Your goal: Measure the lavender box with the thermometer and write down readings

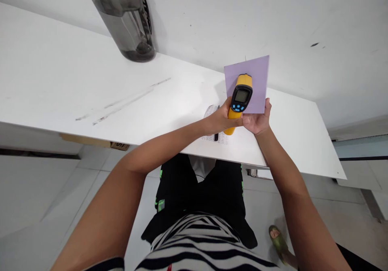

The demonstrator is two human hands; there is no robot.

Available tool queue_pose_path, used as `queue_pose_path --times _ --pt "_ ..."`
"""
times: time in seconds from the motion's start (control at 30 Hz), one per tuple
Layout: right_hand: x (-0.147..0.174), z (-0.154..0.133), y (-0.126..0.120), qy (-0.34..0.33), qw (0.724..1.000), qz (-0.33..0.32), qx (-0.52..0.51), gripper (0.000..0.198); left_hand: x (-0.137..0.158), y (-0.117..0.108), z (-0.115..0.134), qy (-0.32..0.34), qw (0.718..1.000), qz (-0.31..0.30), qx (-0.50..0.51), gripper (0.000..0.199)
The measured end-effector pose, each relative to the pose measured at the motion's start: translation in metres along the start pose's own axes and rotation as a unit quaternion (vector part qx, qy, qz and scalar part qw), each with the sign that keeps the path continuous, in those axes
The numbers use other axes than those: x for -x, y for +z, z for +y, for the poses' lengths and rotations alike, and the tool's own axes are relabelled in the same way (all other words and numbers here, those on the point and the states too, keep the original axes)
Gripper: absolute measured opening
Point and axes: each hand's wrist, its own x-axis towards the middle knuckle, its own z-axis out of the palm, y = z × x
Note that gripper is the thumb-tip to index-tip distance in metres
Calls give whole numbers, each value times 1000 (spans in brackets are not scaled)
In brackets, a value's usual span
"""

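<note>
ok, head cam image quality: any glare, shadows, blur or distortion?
Head view: soft light, small bright highlights on the smoky-grey bottle; head view: faint shadow left of the purple card; head view: infrared thermometer free of obvious blur, no legible reading; head view: bottle looks slanted, likely wide-angle distortion.

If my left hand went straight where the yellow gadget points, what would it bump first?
Probably the purple card in your right hand: the yellow gadget in your left hand seems aimed at it, but depth is unclear.
</note>
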Motion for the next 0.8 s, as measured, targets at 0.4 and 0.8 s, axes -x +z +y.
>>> queue_pose_path --times 0.4,0.8 --pt "3 -4 11 -10 997 65 26 78 -3 -1 0 -16 1000 -21 5 70" --pt "1 -3 3 16 998 -46 -29 82 3 0 16 -87 989 -33 119 76"
